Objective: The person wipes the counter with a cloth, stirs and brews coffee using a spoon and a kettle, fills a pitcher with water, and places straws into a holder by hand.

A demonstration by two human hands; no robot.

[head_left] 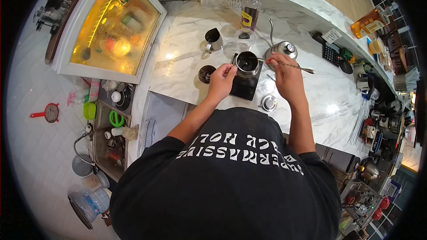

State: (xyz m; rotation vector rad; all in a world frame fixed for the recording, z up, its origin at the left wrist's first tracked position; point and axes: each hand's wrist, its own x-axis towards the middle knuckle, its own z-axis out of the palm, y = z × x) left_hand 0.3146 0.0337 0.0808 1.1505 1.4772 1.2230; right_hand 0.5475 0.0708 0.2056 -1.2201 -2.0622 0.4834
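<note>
Dark liquid fills part of a small round cup [247, 74], which stands on a black scale [244, 89] on the marble counter. My left hand [221, 80] is closed at the cup's left side, thumb and fingers gripping its edge. In my right hand [284, 73] is a long thin bar spoon [302, 68], its far end reaching into the cup. A gooseneck kettle [288, 48] stands just beyond that hand. Left of the cup are a steel milk pitcher [214, 43] and a small bowl of dark grounds [206, 74]. A small metal-rimmed vessel [268, 103] sits right of the scale.
Behind the cup stands a bottle [250, 13] with a yellow and purple label. A lit display fridge [116, 26] and a sink [109, 142] are on the left. A calculator [330, 55] and an amber bottle [369, 22] are on the right.
</note>
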